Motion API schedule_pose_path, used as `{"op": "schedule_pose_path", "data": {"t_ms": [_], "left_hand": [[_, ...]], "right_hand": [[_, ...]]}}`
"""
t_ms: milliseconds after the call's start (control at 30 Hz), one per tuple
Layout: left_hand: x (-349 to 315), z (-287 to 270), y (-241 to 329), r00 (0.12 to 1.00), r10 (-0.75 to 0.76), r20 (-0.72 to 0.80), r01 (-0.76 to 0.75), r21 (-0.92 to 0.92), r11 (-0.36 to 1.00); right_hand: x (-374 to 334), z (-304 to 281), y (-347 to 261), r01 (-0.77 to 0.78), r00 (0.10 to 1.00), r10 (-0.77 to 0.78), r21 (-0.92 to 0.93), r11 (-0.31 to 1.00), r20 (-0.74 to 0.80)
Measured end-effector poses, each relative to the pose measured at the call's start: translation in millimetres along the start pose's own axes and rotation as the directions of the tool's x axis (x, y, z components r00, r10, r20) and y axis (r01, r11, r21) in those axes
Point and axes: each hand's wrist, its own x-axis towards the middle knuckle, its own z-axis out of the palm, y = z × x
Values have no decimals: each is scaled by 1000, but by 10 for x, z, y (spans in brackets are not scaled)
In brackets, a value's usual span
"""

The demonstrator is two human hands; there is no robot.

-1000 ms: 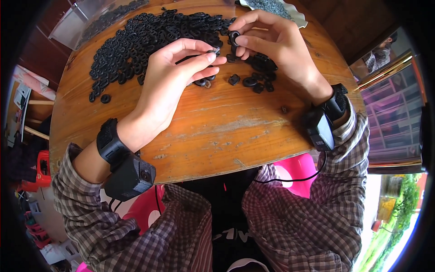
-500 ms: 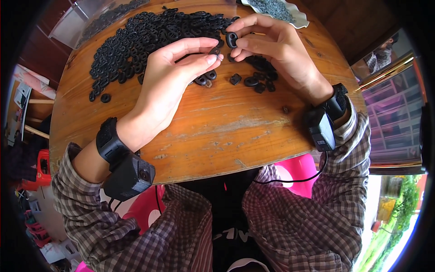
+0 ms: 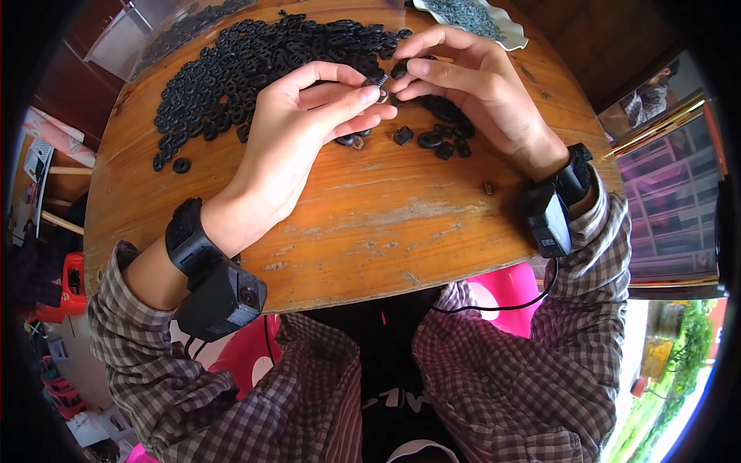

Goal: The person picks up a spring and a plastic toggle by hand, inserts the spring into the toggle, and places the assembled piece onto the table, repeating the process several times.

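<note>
My left hand (image 3: 305, 116) is closed in a pinch on a small black part with a metal spring (image 3: 382, 80) standing up from it, angled toward the other hand. Opposite, my right hand (image 3: 482, 89) grips a rounded black cord lock shell (image 3: 400, 69) between thumb and fingers. A small gap separates the two parts. Behind both hands spreads a large pile of black plastic cord lock shells (image 3: 255, 69), partly hidden by my left hand. In front of my right hand lie several loose black pieces (image 3: 430, 140), and a single one (image 3: 404, 135) sits just left of them.
A pale wavy-rimmed tray (image 3: 513, 35) of small metal springs stands at the table's far right. At the far left is a clear plastic container (image 3: 127, 46) with more black pieces. The wooden table (image 3: 363, 224) has a worn, rounded near edge. Wrist devices sit on both my forearms.
The spring on the left-hand part now shows, tilted up to the right. The cord lock shell in my right hand has turned, so its holes no longer face me. Both hands stay close together.
</note>
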Motion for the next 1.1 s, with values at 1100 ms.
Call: {"op": "schedule_pose_path", "data": {"t_ms": [1100], "left_hand": [[-17, 15, 27, 1000, -13, -10, 13, -17, 1000]], "right_hand": [[-2, 17, 4, 218, 976, -201, -382, 898, 84]]}}
